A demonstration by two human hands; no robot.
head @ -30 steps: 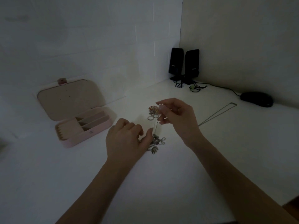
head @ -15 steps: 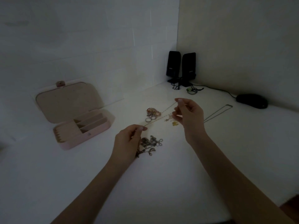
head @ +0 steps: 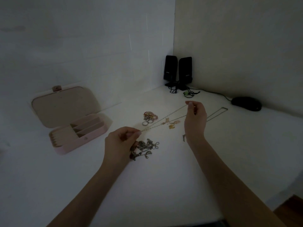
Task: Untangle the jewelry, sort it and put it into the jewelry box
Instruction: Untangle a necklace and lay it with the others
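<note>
Since a second ago the hands have drawn apart, left hand [head: 122,140] and right hand [head: 195,118] fingers each pinching an end of a thin chain [head: 164,119], stretched toward two o'clock above the bench [head: 164,185], seemingly freed for the jewelry box [head: 78,133].

Two black speakers [head: 177,72] stand in the corner, upper centre; a black mouse [head: 246,103] lies at right on the white table [head: 164,185].

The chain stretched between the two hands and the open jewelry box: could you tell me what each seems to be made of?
The chain looks like fine metal, pale gold or silver; it glints as a thin taut line, though the dim light leaves the tone open. The jewelry box seems covered in smooth pink faux leather, matte, with a beige fabric-like lining and a snap tab on its lid.
</note>
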